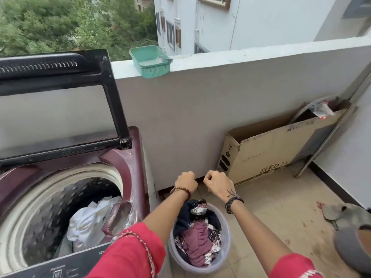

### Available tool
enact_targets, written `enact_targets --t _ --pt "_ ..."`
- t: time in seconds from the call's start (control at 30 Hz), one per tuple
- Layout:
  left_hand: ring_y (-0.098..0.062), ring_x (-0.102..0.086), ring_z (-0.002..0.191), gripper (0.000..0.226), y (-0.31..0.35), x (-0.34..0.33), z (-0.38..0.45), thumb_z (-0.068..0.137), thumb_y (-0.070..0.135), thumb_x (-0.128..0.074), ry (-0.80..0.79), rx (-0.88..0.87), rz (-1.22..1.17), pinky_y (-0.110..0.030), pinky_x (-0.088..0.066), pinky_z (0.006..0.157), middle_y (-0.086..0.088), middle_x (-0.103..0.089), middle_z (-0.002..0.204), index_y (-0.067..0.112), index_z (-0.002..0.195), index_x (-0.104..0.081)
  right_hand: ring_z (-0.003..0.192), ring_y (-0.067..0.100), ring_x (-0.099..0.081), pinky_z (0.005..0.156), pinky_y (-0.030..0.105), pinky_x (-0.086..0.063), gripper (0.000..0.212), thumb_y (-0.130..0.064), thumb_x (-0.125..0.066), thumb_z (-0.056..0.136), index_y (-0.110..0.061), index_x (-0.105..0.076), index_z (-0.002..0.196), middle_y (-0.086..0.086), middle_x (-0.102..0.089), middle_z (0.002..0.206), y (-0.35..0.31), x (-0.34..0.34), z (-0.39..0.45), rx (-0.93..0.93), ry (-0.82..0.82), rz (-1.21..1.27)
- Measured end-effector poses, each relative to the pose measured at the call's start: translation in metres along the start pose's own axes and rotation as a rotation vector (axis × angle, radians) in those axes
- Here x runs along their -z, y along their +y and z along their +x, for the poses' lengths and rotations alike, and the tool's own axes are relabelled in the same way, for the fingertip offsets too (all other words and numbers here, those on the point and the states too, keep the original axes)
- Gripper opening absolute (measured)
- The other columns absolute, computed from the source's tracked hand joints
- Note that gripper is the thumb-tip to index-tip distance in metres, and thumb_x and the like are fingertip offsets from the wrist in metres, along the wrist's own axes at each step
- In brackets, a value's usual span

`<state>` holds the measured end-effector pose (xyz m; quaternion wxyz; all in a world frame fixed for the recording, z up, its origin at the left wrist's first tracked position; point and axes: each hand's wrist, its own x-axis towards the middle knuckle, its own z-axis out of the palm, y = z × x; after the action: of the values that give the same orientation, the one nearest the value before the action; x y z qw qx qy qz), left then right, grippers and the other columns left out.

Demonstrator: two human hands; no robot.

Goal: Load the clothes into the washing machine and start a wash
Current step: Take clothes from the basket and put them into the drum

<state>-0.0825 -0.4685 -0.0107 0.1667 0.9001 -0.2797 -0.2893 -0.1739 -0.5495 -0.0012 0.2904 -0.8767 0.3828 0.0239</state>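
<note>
**What things look made of**

The washing machine (128, 157) has a shiny dark red shell and a shiny metal drum (60, 207) with holes. The bucket (225, 255) is smooth plastic, full of soft cloth clothes (197, 235). The box (267, 153) is dull brown cardboard.

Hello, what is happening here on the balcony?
A person is doing laundry. The washing machine stands with its lid up and white cloth in the drum. The bucket on the floor holds dark and patterned clothes. The left hand and right hand are fists above it, holding nothing visible.
</note>
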Motion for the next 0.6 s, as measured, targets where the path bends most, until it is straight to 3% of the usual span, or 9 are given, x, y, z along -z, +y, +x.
enact_targets --t 0.23,0.37,0.6 --pt "-0.041 -0.058 0.105 0.027 -0.011 -0.061 0.026 0.085 0.004 -0.040 0.089 0.109 -0.030 -0.042 -0.050 0.088 -0.022 -0.063 0.111 0.001 0.101 -0.062 0.091 0.026 -0.065 0.078 0.031 -0.050 0.015 -0.021 -0.047 0.082 -0.027 -0.060 0.079 0.004 -0.073 0.089 0.073 -0.033 0.022 -0.095 -0.123 0.039" --pt "-0.039 -0.058 0.104 0.026 -0.031 -0.100 0.047 0.089 0.006 -0.038 0.059 0.164 -0.020 -0.040 -0.049 0.085 -0.021 -0.063 0.110 0.002 0.100 -0.061 0.090 0.025 -0.066 0.075 0.031 -0.052 0.022 -0.025 -0.044 0.089 -0.021 -0.065 0.090 0.006 -0.073 0.088 0.115 -0.071 0.039 -0.138 -0.171 0.049" --pt "-0.035 -0.061 0.095 0.022 -0.088 -0.213 0.094 0.088 0.004 -0.041 -0.063 0.250 0.001 -0.041 -0.049 0.087 -0.018 -0.067 0.096 0.001 0.084 -0.062 0.083 0.026 -0.066 0.074 0.033 -0.052 0.024 -0.026 -0.046 0.090 -0.013 -0.065 0.084 0.006 -0.072 0.083 0.205 -0.176 0.062 -0.303 -0.320 0.096"
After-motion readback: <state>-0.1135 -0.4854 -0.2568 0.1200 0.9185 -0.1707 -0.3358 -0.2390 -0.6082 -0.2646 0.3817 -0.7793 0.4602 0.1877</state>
